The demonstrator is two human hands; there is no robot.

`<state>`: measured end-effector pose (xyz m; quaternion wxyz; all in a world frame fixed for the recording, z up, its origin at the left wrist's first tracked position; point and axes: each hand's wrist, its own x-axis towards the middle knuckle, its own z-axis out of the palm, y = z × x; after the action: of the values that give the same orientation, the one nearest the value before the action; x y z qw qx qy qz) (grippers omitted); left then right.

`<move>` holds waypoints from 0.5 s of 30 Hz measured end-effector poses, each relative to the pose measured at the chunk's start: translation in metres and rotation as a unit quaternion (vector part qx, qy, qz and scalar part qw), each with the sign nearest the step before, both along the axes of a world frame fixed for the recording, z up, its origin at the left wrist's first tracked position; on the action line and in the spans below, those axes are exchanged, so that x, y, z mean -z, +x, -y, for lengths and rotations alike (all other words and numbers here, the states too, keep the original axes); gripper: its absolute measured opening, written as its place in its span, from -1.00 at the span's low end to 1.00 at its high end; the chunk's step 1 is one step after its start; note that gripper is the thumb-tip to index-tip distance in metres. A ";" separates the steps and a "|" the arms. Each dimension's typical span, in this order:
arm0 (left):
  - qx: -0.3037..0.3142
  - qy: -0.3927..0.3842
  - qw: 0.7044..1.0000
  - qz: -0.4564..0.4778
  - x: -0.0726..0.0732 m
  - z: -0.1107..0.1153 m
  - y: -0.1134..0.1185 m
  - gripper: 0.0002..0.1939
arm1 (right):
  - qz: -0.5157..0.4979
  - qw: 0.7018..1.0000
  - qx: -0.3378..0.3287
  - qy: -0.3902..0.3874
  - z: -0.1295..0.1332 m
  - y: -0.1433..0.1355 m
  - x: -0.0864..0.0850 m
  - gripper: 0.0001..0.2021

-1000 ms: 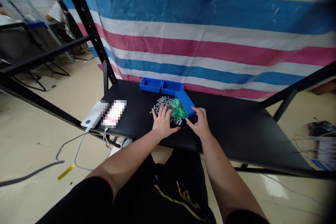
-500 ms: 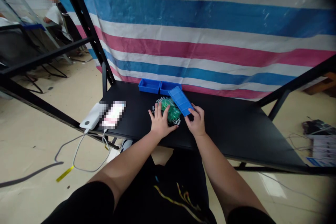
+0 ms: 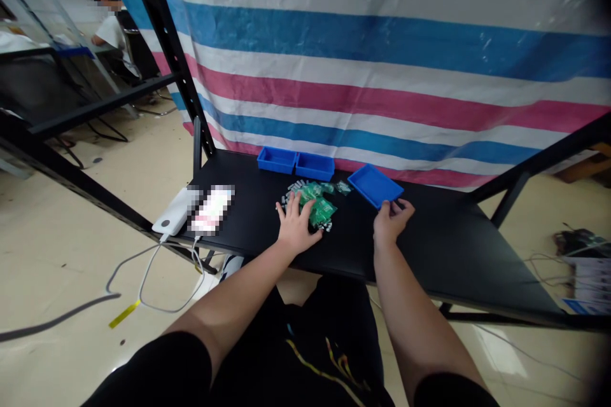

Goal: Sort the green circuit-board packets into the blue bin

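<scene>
My left hand (image 3: 294, 227), fingers spread, rests against a heap of green plastic packets (image 3: 323, 210) and small metallic pieces (image 3: 296, 187) on the black table. What exactly the small pieces are I cannot make out. Right of the heap, my right hand (image 3: 392, 219) grips a blue plastic tray (image 3: 375, 184) by its near edge. The tray's inside faces up, and it shows nothing in it. A small clear packet (image 3: 343, 187) lies between the heap and this tray.
Two more blue trays (image 3: 277, 159) stand side by side at the table's back edge. A white power bank (image 3: 174, 213) and a lit phone (image 3: 212, 210) with cables lie at the left. Behind hangs a striped sheet (image 3: 358, 32). A seated person (image 3: 112, 38) is at far left.
My right hand has moved right with the blue tray, which has turned from tipped over beside the heap to upright. My left hand stays at the heap, where a clear packet now shows.
</scene>
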<state>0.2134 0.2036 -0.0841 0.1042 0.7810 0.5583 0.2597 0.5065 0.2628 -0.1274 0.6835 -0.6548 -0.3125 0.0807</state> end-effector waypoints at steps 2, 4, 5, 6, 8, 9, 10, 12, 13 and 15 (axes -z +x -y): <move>0.003 0.007 1.000 0.004 -0.002 0.002 -0.001 -0.12 | 0.030 0.999 0.032 -0.021 -0.010 0.008 -0.004 -0.52; 0.007 0.017 1.000 0.000 -0.004 0.003 -0.006 -0.17 | 0.053 0.996 0.063 -0.043 -0.022 0.016 -0.009 -0.57; 0.009 0.021 1.000 -0.004 -0.005 0.004 -0.009 -0.18 | 0.060 0.994 0.074 -0.059 -0.028 0.019 -0.011 -0.58; 0.012 0.023 1.000 -0.008 -0.006 0.005 -0.014 -0.18 | 0.065 0.992 0.078 -0.078 -0.034 0.023 -0.013 -0.58; 0.018 0.023 1.000 -0.011 -0.007 0.007 -0.025 -0.15 | 0.071 0.988 0.066 -0.122 -0.046 0.027 -0.014 -0.54; 0.020 0.020 1.000 -0.010 -0.007 0.007 -0.031 -0.13 | 0.077 0.985 0.051 -0.144 -0.051 0.028 -0.015 -0.52; 0.022 0.015 1.000 -0.007 -0.007 0.008 -0.037 -0.12 | 0.084 0.982 0.034 -0.164 -0.056 0.028 -0.014 -0.49; 0.024 0.003 1.000 0.002 -0.006 0.008 -0.045 -0.12 | 0.101 0.978 -0.005 -0.185 -0.062 0.025 -0.013 -0.47; 0.025 -0.004 1.000 0.007 -0.006 0.007 -0.048 -0.13 | 0.110 0.976 -0.025 -0.186 -0.065 0.023 -0.012 -0.47; 0.036 -0.014 0.999 0.014 -0.003 0.006 -0.050 -0.14 | 0.123 0.975 -0.072 -0.172 -0.070 0.017 -0.011 -0.47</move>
<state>0.1631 0.1974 -0.0807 0.1325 0.7951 0.5322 0.2588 0.5235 0.3326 -0.1162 0.5095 -0.7430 -0.4222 0.1007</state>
